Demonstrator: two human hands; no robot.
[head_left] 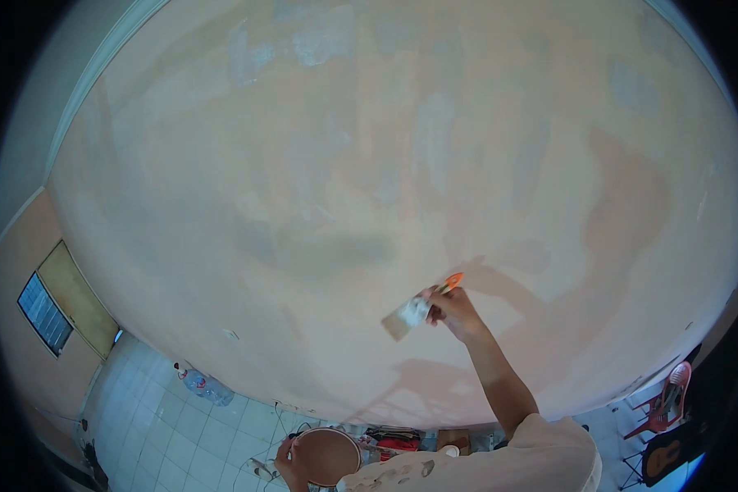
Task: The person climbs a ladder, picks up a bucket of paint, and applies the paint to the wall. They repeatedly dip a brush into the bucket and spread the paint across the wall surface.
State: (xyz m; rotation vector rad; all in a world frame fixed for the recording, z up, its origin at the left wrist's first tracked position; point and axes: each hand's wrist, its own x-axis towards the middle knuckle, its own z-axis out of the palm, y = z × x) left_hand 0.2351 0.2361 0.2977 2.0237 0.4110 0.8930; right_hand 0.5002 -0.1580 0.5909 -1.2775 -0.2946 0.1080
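Out in front of the wall [369, 180], my right hand [453, 312] is closed round a wide paintbrush [416, 311] with an orange handle. White paint coats the brush's ferrule, and its pale bristles point down and left, close to the wall. Low in the view, my left hand [288, 466] grips the left rim of a round paint bucket [326, 457], whose inside looks brownish pink. The wall is a patchy pale peach, with whitish and greyish patches.
A large clear water bottle [205, 385] lies on the tiled floor [152, 418]. A door [79, 299] and window [45, 314] are at far left. A red chair [668, 402] and a guitar-like object [662, 461] stand at right. Cables and boxes [453, 440] lie below the wall.
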